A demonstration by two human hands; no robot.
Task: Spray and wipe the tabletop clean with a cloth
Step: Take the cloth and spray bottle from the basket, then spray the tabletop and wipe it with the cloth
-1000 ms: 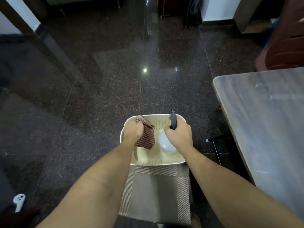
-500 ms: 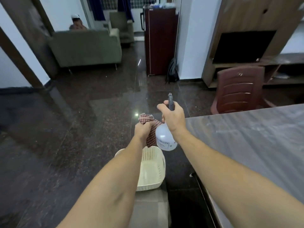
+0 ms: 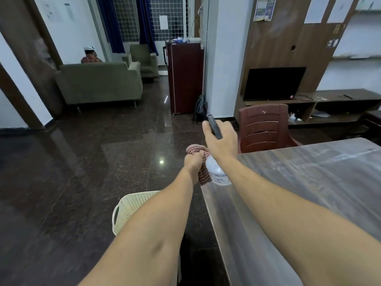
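- Right hand (image 3: 222,141): at 12 o'clock from me, arm stretched out. My fingers are curled round the dark spray head of the spray bottle (image 3: 216,170), with the thumb along its left side.
- Spray bottle: white body with a printed label, hanging below my right hand. The dark nozzle tip sticks out past my fingers towards 11 o'clock. The base sits over the near left corner of the table (image 3: 309,193); I cannot tell whether it touches the top.
- Left hand (image 3: 192,161): just at 9 o'clock of the bottle, closed in a fist on the cloth (image 3: 204,177).
- Cloth: red-and-white check, bunched. One fold shows above my fist and a tail hangs below it, close against the bottle's left side.
- Table: wood-grain top with pale streaks, filling the view from 2 to 5 o'clock. My right forearm reaches across its left edge.
- Basket (image 3: 129,205): cream, perforated, with a slot handle. It is at 8 o'clock, low, partly hidden by my left forearm.
- Chair (image 3: 263,126): dark red plastic, at the table's far side, 1 o'clock.
- Floor (image 3: 82,172): dark polished stone, reflecting a light.
- Sofa (image 3: 99,83): green, at 10 o'clock, well away. A person (image 3: 89,56) sits beyond it.
- Cabinet (image 3: 185,79): maroon, at 12 o'clock, with a black bag (image 3: 201,108) at its foot.
- Screen (image 3: 274,83): black, on a wooden wall unit at 1 o'clock.
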